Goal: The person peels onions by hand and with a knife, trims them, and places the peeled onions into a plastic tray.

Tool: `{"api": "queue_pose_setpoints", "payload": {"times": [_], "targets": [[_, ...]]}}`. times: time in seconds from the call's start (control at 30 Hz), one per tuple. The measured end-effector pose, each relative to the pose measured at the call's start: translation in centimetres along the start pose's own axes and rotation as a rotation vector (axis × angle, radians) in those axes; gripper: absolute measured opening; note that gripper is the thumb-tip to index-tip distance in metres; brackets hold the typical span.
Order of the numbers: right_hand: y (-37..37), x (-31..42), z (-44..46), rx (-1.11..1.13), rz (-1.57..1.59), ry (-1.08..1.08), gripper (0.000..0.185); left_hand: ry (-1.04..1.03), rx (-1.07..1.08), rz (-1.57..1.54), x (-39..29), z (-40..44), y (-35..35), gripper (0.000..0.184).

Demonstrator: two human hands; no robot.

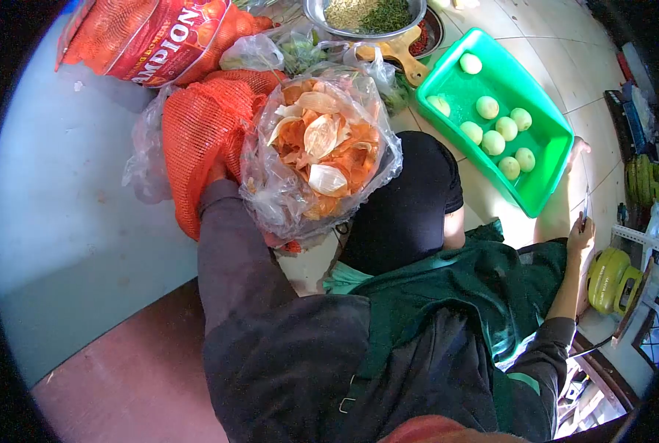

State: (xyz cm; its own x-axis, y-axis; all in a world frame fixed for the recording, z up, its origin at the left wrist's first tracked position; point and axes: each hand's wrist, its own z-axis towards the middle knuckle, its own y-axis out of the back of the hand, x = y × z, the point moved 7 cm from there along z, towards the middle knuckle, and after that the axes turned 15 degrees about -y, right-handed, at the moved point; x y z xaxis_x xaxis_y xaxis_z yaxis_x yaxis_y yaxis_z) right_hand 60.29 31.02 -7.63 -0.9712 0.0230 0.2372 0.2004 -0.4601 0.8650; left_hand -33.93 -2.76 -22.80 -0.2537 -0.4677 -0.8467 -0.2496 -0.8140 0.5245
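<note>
My left hand (217, 173) reaches into an orange mesh sack (197, 129); its fingers are hidden inside. Beside that wrist, a clear plastic bag (270, 196) holds a heap of dry onion skins (321, 136). Far out on the right, my right hand (582, 235) is closed around a small knife (586, 201), its thin blade pointing up and away from me. Between the skins and the knife, a green plastic tub (527, 196) contains several peeled onions (505, 128).
A full red mesh sack with a printed label (156, 40) lies at the upper left. A metal bowl (366, 31) of chopped greens and pale bits stands at the back, near a wooden board (399, 52). Green gas cylinders (608, 280) stand at right.
</note>
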Motion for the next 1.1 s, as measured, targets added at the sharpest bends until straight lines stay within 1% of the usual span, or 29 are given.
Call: {"api": "queue_pose_setpoints", "payload": {"times": [0.07, 0.1, 0.13, 0.27, 0.33, 0.4, 0.43, 0.5, 0.53, 0.57, 0.6, 0.67, 0.7, 0.77, 0.8, 0.83, 0.93, 0.97, 1.0, 1.07, 1.1], "targets": [[0.0, 2.3, 0.2, -0.002, 0.063, 0.062, 0.016, 0.065, -0.007, -0.1, -1.5, -2.0, 0.8, 0.038], [0.6, 4.9, 0.2, 0.012, 0.151, 0.092, 0.015, 0.109, -0.01, -0.165, -2.5, -3.1, 1.2, 0.038], [0.7, 7.2, 0.4, 0.138, 0.157, 0.043, 0.015, 0.159, -0.013, -0.238, -3.7, -4.2, 1.3, 0.037], [2.0, 17.5, 0.1, 0.244, 0.423, 0.116, 0.018, 0.329, -0.06, -0.547, -7.2, -7.8, 1.8, 0.037], [3.0, 23.1, -0.8, 0.339, 0.42, 0.24, 0.019, 0.358, -0.105, -0.664, -6.5, -7.7, 1.8, 0.036], [5.7, 28.7, -2.2, 0.429, 0.609, 0.342, 0.019, 0.383, -0.162, -0.77, -5.1, -6.9, 2.1, 0.036], [5.7, 30.3, -2.9, 0.462, 0.644, 0.368, 0.02, 0.325, -0.054, -0.941, -10.4, -9.7, 2.1, 0.042], [5.8, 33.0, -4.1, 0.519, 0.729, 0.431, 0.022, 0.548, 0.108, -1.155, -16.4, -14.9, 2.3, 0.05], [5.8, 34.3, -4.9, 0.544, 0.782, 0.468, 0.022, 0.557, 0.103, -1.168, -19.0, -17.0, 3.0, 0.05], [6.0, 35.4, -5.7, 0.517, 0.86, 0.504, 0.024, 0.562, 0.099, -1.184, -21.5, -18.9, 3.2, 0.05], [5.9, 36.3, -6.4, 0.565, 0.892, 0.504, 0.024, 0.567, 0.098, -1.2, -23.4, -20.5, 3.4, 0.05], [6.4, 38.0, -7.9, 0.631, 0.936, 0.482, 0.022, 0.532, 0.174, -1.25, -25.9, -22.4, 3.4, 0.048], [6.5, 38.9, -8.5, 0.675, 0.917, 0.482, 0.021, 0.515, 0.22, -1.28, -27.1, -23.1, 2.9, 0.047], [7.1, 40.5, -10.1, 0.8, 0.858, 0.456, 0.019, 0.412, 0.344, -1.341, -30.1, -24.9, 1.9, 0.051], [7.9, 41.3, -10.7, 0.727, 0.924, 0.508, 0.023, 0.354, 0.413, -1.375, -31.7, -25.5, 1.2, 0.053], [8.2, 42.0, -11.3, 0.807, 0.925, 0.496, 0.025, 0.347, 0.511, -1.393, -32.9, -26.3, 0.5, 0.053], [9.4, 44.0, -12.7, 1.051, 0.956, 0.395, 0.034, 0.271, 0.576, -1.333, -34.1, -27.0, -1.4, 0.052], [9.6, 44.5, -13.2, 1.025, 1.021, 0.441, 0.044, 0.225, 0.632, -1.365, -34.2, -27.0, -1.9, 0.05], [10.1, 45.5, -13.5, 0.935, 1.184, 0.524, 0.046, 0.232, 0.613, -1.365, -34.1, -26.8, -2.4, 0.05], [8.8, 46.0, -14.9, 1.172, 1.159, 0.419, 0.046, 0.255, 0.566, -1.361, -33.5, -26.7, -2.8, 0.05], [8.7, 46.5, -15.6, 1.271, 1.151, 0.366, 0.046, 0.232, 0.59, -1.412, -33.6, -26.7, -2.7, 0.05]]}}
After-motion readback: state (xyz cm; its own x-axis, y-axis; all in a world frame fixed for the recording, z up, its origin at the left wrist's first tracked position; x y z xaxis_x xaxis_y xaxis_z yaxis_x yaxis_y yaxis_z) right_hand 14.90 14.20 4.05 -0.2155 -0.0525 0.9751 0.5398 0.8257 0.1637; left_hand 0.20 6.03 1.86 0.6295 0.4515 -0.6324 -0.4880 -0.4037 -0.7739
